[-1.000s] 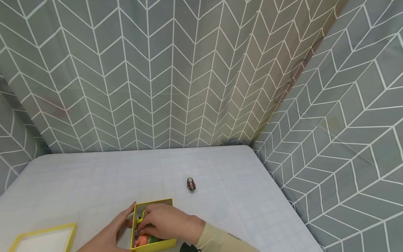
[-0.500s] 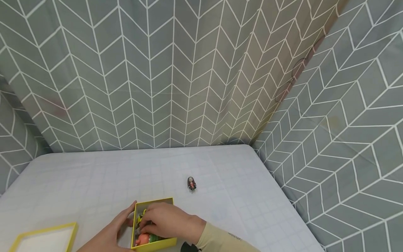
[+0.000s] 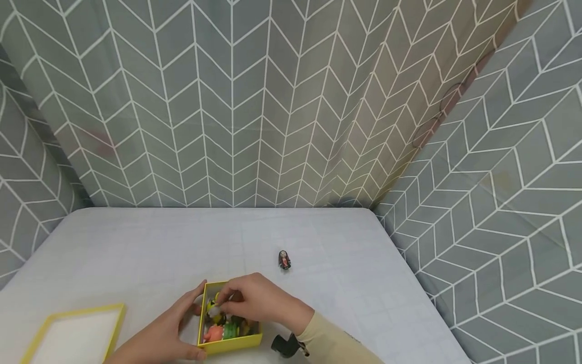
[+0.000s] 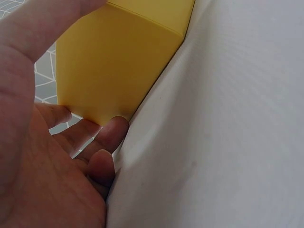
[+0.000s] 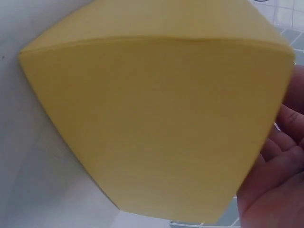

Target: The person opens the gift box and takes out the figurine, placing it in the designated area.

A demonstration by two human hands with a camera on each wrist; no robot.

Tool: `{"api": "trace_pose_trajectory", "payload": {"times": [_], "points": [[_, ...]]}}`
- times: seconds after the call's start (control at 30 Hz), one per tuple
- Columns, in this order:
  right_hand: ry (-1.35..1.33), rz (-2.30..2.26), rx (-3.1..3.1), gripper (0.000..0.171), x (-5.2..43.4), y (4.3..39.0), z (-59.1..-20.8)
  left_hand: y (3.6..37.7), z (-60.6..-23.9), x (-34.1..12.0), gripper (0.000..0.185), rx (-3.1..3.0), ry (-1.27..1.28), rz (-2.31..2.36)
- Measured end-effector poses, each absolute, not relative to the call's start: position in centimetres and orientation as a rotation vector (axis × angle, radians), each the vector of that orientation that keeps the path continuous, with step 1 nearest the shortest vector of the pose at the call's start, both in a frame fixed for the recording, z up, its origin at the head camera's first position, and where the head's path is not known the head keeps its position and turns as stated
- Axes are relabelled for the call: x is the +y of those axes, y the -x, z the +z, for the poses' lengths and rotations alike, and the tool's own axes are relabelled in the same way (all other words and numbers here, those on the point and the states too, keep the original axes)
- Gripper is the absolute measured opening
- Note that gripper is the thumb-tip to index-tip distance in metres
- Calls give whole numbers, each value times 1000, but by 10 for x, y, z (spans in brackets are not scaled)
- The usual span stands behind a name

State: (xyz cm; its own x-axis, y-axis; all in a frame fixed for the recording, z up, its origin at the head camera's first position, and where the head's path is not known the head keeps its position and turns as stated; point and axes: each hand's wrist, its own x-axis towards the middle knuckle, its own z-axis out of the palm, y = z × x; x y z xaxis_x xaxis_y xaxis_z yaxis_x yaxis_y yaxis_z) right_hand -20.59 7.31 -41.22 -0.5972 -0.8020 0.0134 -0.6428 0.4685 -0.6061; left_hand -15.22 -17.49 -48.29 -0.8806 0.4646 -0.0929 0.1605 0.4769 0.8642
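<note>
A small yellow box [image 3: 232, 345] stands near the front of the table with several toy figures inside. My left hand [image 3: 168, 326] holds its left side, thumb at the near corner and fingers at the far one; the left wrist view shows those fingers on the yellow wall [image 4: 109, 61]. Reaching over the right rim, my right hand [image 3: 254, 298] pinches a yellow-and-black toy figure [image 3: 211, 307] between thumb and fingers. An orange-and-green toy figure [image 3: 216, 332] lies near the box's front wall. The right wrist view is mostly the box's outer wall [image 5: 156, 118], hiding the fingertips.
A white lid [image 3: 75, 336] with a yellow rim lies to the left. A small dark-haired doll figure [image 3: 284, 260] is on the white table [image 3: 182, 242], beyond the box to the right. A black device [image 3: 286, 346] sits by my right wrist. Patterned curtains surround the table.
The head view has shifted, so everything sits further right in it. My right hand has lifted slightly from deep in the box, uncovering more of the figures. My left hand still holds the box.
</note>
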Motion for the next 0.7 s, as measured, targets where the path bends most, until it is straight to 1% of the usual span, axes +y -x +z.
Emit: {"api": "trace_pose_trajectory", "payload": {"times": [0.13, 0.23, 0.3, 0.5, 0.7], "points": [[1187, -867, 2415, 24, 72, 207, -415, 152, -482, -175, 122, 2406, -520, 1371], [1206, -846, 2421, 29, 71, 208, -417, 152, -482, -175, 122, 2420, -531, 1358], [1254, -799, 2449, 30, 69, 209, -417, 152, -482, -175, 122, 2423, -533, 1350], [1380, -642, 2546, 26, 62, 210, -419, 155, -482, -175, 121, 2398, -520, 1360], [1365, -551, 2561, 34, 55, 208, -421, 156, -482, -177, 119, 2384, -491, 1328]]}}
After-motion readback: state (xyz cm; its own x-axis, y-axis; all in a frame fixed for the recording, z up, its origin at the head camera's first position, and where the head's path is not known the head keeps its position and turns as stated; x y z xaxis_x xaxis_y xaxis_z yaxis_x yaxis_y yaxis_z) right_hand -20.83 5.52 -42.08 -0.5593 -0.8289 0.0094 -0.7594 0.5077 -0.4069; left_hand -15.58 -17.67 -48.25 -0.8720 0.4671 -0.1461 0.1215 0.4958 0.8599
